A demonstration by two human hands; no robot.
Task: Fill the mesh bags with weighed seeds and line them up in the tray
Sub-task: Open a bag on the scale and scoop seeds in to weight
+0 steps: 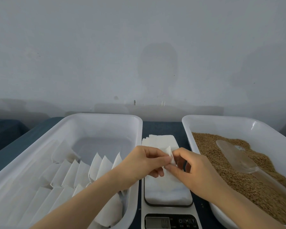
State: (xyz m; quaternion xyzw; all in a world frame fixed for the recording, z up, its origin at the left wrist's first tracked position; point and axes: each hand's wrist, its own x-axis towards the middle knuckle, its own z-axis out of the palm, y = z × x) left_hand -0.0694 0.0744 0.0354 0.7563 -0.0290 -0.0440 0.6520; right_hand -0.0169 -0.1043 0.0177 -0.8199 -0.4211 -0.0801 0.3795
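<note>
Over the scale, my left hand (144, 160) and my right hand (190, 167) both pinch the top edge of a small white mesh bag (170, 154). The bag hangs between them above the scale's platform (168, 192), which is covered by a white sheet or bag. Behind the hands lies a stack of empty white bags (160, 140). The white tray (106, 119) on the left holds several filled bags (82, 172) standing in rows. The white tray (221, 119) on the right holds brown seeds (257, 184), with a clear plastic scoop (234, 156) lying on them.
The scale's display (158, 222) and buttons sit at the bottom centre. Both trays and the scale stand on a dark blue table (12, 151) against a pale wall. The far part of the left tray is bare.
</note>
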